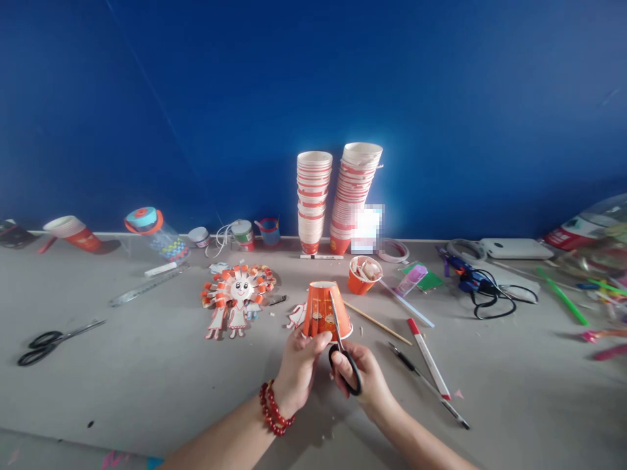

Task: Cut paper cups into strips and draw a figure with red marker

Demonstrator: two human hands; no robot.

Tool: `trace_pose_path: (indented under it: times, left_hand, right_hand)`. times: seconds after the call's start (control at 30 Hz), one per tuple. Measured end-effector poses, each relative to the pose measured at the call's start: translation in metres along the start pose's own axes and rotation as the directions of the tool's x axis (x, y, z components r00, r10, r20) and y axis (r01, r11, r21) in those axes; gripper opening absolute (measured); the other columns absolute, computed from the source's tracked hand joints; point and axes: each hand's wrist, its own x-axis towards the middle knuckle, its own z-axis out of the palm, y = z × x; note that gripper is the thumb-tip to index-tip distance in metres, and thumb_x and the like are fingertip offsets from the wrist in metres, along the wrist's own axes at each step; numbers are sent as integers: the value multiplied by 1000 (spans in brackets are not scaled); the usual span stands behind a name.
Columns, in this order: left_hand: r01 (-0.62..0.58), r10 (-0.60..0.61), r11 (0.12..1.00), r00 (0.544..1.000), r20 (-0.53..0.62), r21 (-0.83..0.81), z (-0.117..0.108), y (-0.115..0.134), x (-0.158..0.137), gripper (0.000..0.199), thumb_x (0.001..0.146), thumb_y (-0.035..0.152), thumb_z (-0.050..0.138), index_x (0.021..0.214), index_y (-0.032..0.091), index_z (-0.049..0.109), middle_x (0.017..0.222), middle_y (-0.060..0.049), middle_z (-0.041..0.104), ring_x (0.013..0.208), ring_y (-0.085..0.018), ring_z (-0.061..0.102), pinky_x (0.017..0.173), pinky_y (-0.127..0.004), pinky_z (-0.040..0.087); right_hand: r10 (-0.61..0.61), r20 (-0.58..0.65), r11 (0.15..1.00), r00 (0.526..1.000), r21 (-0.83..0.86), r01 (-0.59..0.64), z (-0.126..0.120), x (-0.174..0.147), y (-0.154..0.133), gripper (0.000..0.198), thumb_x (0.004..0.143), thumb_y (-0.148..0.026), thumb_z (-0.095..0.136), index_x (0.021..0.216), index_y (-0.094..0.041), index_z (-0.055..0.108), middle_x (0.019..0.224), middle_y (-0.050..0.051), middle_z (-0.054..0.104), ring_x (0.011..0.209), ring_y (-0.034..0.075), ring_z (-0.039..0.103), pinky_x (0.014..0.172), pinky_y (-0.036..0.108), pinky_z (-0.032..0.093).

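Observation:
An orange paper cup (320,305) is held upside down, its white rim toward me. My left hand (300,365) is closed around the rim's near left side, with the thumb on the orange wall. Black-handled scissors (349,367) are in my right hand (363,377), with fingers in the handles. Their blades lie along the cup's right side, pointing up toward its base; whether they bite into the paper I cannot tell. Dark vertical lines show on the cup wall. Behind the cup, a small white paper figure (296,317) is partly hidden.
Paper dolls with orange curled fringes (239,294) lie to the left, and spare scissors (59,341) farther left. Two tall cup stacks (313,202) stand by the blue wall. A cup of paper scraps (363,277), a red marker (428,359), a pen (426,382) and a blue glue gun (467,277) are on the right.

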Motion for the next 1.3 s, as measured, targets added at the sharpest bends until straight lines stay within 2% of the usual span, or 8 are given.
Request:
trace_pose_path:
  times: [0.2,0.4,0.47,0.63,0.77,1.1,1.23,1.3]
  left_hand:
    - [-18,18,1000,999,-37,0,-1,-1,1,24,78,23,70,101,15,70,92,-7,72,85,-18,64,82,-30,49]
    - [26,-26,1000,1000,-14,-15,0,1,2,22,79,27,69,97,15,68,84,-6,70,65,-15,63,64,-28,51]
    - [21,-22,999,999,-35,-30,1,5,3,21,80,27,69,97,15,69,85,-7,71,68,-16,64,66,-28,51]
    - [-117,101,987,986,-135,-113,-1,17,12,16,77,26,72,88,16,69,87,-7,71,82,-18,66,80,-30,51]
    - [-191,161,962,974,-162,-195,-6,22,18,14,76,25,72,87,17,68,92,-6,70,87,-19,64,84,-34,49]
    - [1,-13,960,999,-41,-279,-6,21,11,29,76,27,70,103,17,67,100,-8,71,92,-20,67,90,-33,49]
    - [-10,12,932,1000,5,-362,-9,18,9,29,78,29,70,105,19,66,101,-6,71,88,-18,67,82,-30,51]
    - [95,-72,925,995,76,-368,-9,15,7,34,79,39,70,105,18,65,93,-7,70,82,-19,66,75,-31,52]
  right_hand:
    - [-9,-28,999,1000,-42,8,0,1,3,60,76,-77,55,64,-18,51,37,-5,44,31,7,30,38,23,23]
    - [48,70,999,996,-13,-47,-1,1,-13,60,73,-77,58,69,-18,52,43,-3,53,36,9,39,41,22,26]
    - [55,131,998,990,-20,-53,-1,1,-18,59,73,-76,59,69,-18,51,45,-1,55,38,9,41,42,21,26]
    - [106,262,994,959,-67,-92,-1,-1,-19,60,73,-76,59,68,-17,52,47,2,59,39,9,41,42,21,25]
    - [88,277,996,957,-57,-75,-1,-3,-19,59,74,-75,59,64,-18,51,45,1,58,39,9,38,42,21,24]
    - [69,248,997,966,13,-74,-1,-3,-17,59,71,-76,62,69,-18,51,46,0,59,39,9,41,42,21,26]
    - [65,166,997,984,-52,-58,-1,-1,-12,58,68,-74,67,66,-19,48,47,-2,55,41,11,47,43,21,29]
    - [53,136,995,989,-92,-41,-2,0,-9,57,68,-71,70,66,-19,48,50,-3,53,43,11,48,43,21,29]
